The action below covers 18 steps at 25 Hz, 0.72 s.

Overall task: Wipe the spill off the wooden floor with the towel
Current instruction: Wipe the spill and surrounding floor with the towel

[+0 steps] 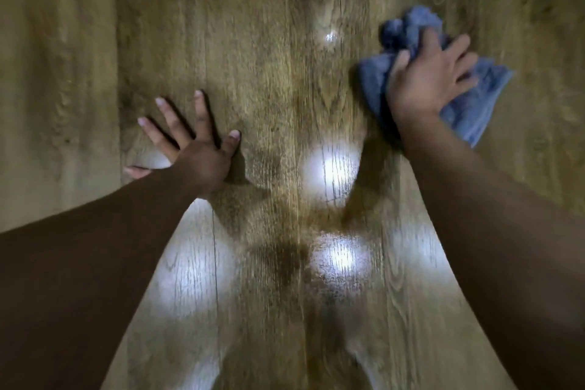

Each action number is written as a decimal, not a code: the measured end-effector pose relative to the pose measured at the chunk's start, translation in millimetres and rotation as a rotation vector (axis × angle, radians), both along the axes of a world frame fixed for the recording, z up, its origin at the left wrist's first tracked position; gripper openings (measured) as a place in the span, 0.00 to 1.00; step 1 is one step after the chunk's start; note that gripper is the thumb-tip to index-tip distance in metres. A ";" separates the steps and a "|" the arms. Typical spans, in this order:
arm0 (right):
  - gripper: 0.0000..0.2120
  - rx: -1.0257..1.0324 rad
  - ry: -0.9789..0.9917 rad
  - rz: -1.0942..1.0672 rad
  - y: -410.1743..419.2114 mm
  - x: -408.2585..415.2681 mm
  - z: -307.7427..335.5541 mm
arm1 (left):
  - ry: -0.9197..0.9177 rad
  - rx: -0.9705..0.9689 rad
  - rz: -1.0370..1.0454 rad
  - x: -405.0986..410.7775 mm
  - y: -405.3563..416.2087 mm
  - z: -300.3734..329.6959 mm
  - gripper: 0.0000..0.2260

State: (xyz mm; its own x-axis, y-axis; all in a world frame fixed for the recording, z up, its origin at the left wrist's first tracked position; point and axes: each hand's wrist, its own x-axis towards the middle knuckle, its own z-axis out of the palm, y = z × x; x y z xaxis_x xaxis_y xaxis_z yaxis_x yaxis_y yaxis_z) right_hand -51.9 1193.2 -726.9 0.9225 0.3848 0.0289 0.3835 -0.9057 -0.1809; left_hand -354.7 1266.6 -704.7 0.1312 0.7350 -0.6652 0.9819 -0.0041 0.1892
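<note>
A crumpled blue towel (474,95) lies on the wooden floor (253,41) at the upper right. My right hand (427,79) presses down on it, fingers spread and gripping the cloth. My left hand (190,142) rests flat on the floor at the left, fingers splayed, holding nothing. Between my arms the boards look wet and shiny, with a small glistening wet spot (330,38) further ahead, left of the towel. The frame is motion-blurred.
Bright reflections of lamps (332,168) shine on the floor between my forearms. My own shadow darkens the middle boards. Only plank flooring shows all around; no other objects are in view.
</note>
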 end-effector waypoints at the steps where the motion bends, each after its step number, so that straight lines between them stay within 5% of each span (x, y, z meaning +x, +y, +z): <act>1: 0.19 0.002 0.007 0.018 27.3 4.0 1.1 | 0.003 0.004 -0.005 -0.6 0.3 -1.0 0.35; 6: 0.22 -0.061 0.008 0.411 90.2 -62.1 10.3 | 0.010 0.003 -0.009 -1.9 1.3 -4.8 0.34; 10: 0.23 -0.036 0.053 0.717 18.7 -146.1 14.5 | 0.028 0.038 0.004 2.2 -2.4 -5.3 0.33; 18: 0.26 -0.040 0.167 0.523 -177.5 -127.0 12.7 | 0.032 -0.003 -0.009 -1.5 0.4 -3.3 0.34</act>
